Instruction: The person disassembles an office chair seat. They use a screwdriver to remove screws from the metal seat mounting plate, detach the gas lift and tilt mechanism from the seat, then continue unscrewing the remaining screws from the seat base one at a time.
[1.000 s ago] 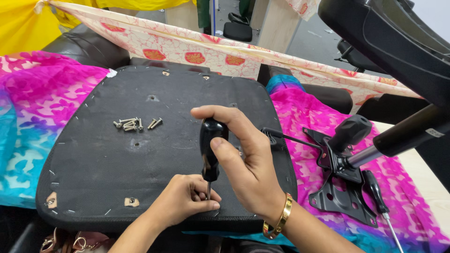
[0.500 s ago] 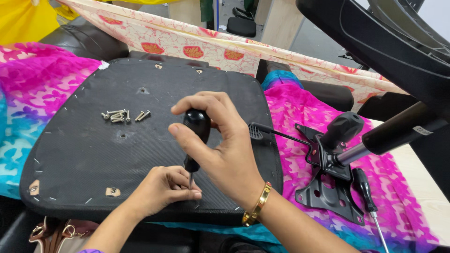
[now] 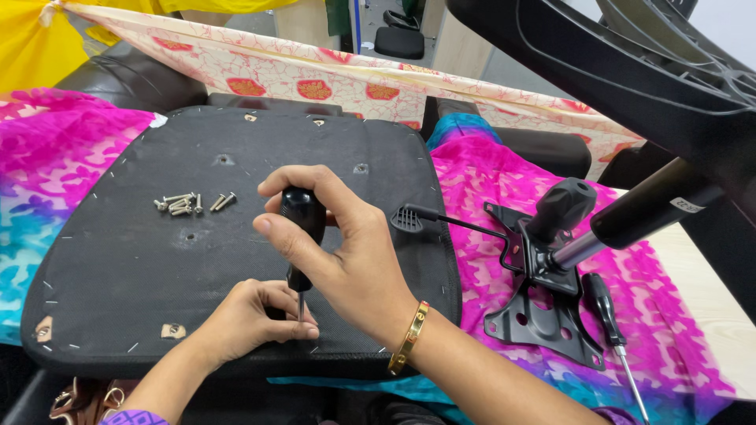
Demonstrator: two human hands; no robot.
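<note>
My right hand [image 3: 346, 252] grips the black handle of a screwdriver [image 3: 302, 224] held upright, its metal shaft pointing down onto the underside of a black chair seat [image 3: 142, 275]. My left hand [image 3: 252, 319] pinches around the shaft's tip near the seat's front edge; whatever is under the tip is hidden by my fingers. A small pile of loose silver screws [image 3: 193, 204] lies on the seat, to the left of both hands.
A black metal chair mechanism plate [image 3: 543, 315] with a lever and knob [image 3: 563, 206] lies on the pink cloth at right. A second screwdriver [image 3: 610, 319] rests beside it. A black chair part [image 3: 654, 71] looms at upper right.
Both hands have stayed together on the screwdriver at the seat's front edge. The view has shifted a little, and my right hand's grip on the handle has turned slightly.
</note>
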